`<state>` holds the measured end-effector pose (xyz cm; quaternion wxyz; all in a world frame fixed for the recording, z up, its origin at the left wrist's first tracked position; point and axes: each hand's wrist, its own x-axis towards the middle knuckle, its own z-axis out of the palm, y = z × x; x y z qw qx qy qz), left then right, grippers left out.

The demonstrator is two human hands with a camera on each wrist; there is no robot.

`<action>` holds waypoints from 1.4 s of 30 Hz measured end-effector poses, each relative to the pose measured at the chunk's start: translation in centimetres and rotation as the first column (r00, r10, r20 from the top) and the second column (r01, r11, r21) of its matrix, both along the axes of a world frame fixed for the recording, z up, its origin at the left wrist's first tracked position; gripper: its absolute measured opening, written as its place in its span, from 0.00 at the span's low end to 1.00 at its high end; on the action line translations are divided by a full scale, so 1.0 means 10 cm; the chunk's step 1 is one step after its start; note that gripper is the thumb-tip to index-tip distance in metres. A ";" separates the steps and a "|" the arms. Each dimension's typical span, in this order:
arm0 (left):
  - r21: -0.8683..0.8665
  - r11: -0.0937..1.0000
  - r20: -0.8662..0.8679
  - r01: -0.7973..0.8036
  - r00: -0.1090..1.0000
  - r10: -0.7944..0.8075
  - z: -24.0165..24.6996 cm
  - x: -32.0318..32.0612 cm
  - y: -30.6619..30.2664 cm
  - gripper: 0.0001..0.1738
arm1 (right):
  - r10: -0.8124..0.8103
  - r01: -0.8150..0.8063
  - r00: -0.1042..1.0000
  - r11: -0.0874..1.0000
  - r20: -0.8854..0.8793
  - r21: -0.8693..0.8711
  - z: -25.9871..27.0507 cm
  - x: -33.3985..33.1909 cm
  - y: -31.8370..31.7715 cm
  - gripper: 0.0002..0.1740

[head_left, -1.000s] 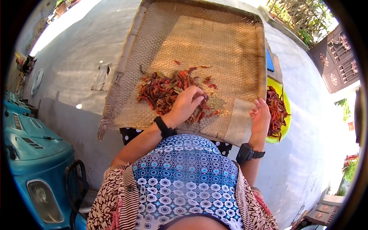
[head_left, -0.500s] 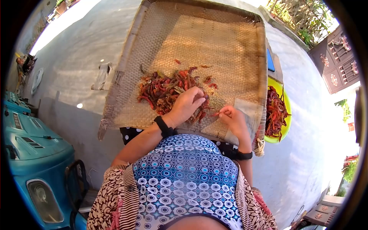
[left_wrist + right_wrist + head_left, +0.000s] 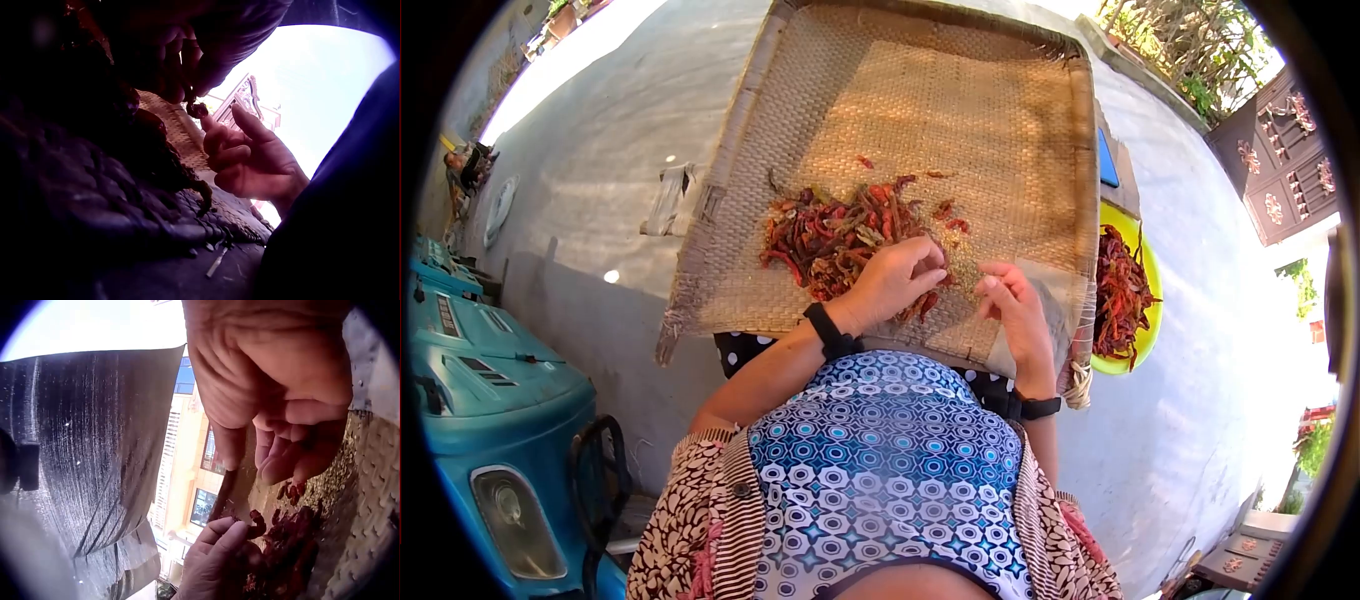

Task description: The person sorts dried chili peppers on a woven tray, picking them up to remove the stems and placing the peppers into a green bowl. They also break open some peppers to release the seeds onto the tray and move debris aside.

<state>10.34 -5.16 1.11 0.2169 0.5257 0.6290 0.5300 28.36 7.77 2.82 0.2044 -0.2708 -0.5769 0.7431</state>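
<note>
Dried red chillies point(image 3: 830, 235) lie heaped on a woven tray point(image 3: 960, 110). Over the heap's near right side, my left hand point(image 3: 885, 285) pinches a small dark chilli between thumb and fingers; that chilli point(image 3: 199, 110) shows beneath the fingers in the left wrist view and beside the left hand point(image 3: 212, 559) in the right wrist view. My right hand point(image 3: 1022, 325) is just to the right, thumb and forefinger apart, holding nothing visible. In the left wrist view a fingertip of the right hand point(image 3: 253, 159) is close to the chilli; whether they touch I cannot tell.
Right of the tray stands a yellow-green bowl point(image 3: 1155, 315) of red chillies point(image 3: 1122, 290), with a blue object point(image 3: 1107, 160) beyond it. Pale seeds point(image 3: 970, 270) lie scattered on the tray. A teal vehicle point(image 3: 500, 400) stands at the left.
My right hand has come from beside the bowl to the tray, then nearer my left hand; the red piece it held half a second ago no longer shows. My left hand has shifted slightly.
</note>
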 end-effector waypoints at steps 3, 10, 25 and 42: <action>-0.040 0.998 -0.004 0.041 0.999 -0.041 0.05 0.00 -0.02 0.07 | 0.170 -0.187 0.974 0.977 0.151 0.107 -0.04 -0.20 -0.10 0.11; -0.064 0.997 0.108 0.036 0.994 -0.029 0.06 0.00 -0.03 0.07 | 0.170 -0.177 0.982 0.981 0.080 0.076 -0.17 -0.21 -0.07 0.08; 0.010 0.900 -0.760 -0.436 0.582 0.290 -0.05 -0.67 0.12 0.16 | -0.534 0.375 0.789 0.809 -0.302 -0.452 -0.16 0.39 0.49 0.15; -0.237 0.899 -0.726 -0.367 0.682 0.088 0.02 -0.75 0.11 0.08 | 0.038 -0.037 0.994 0.999 0.101 -0.011 -0.08 -0.27 -0.01 0.10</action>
